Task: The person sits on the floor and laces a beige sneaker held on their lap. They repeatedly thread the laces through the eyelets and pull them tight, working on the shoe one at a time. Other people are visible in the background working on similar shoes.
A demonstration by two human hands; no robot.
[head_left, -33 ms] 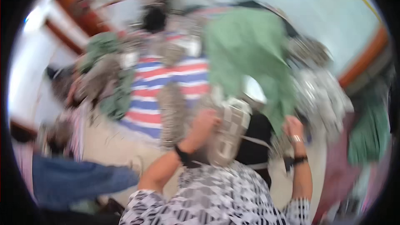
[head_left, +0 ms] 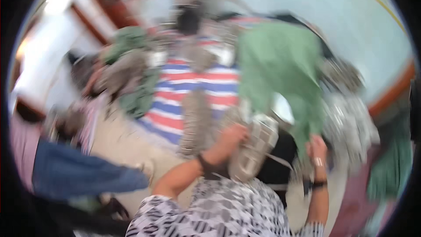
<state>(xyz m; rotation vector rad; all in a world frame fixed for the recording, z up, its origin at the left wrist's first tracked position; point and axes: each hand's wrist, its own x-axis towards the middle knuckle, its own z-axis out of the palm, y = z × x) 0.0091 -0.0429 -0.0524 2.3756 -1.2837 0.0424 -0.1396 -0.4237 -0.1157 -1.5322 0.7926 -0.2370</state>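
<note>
Across my lap lies a long beige piece with pale crossing bands; blur hides its exact kind. My left hand is closed at its left edge and appears to grip it. A thin pale strip runs from the piece over my black trouser leg. To the right, my right hand is raised apart from the piece with its fingers curled, beside the green cloth's lower edge. Whatever it may hold is too blurred to make out. Both wrists wear dark bands.
Beyond my knees a stack of beige pieces stands on a striped red, white and blue sheet. Green cloth covers a pile ahead, with clear-wrapped bundles to the right. Another person's denim-clad leg is at left; someone sits at the back.
The whole view has shifted, so everything appears farther right and slightly lower. My hands keep nearly the same places relative to the beige piece.
</note>
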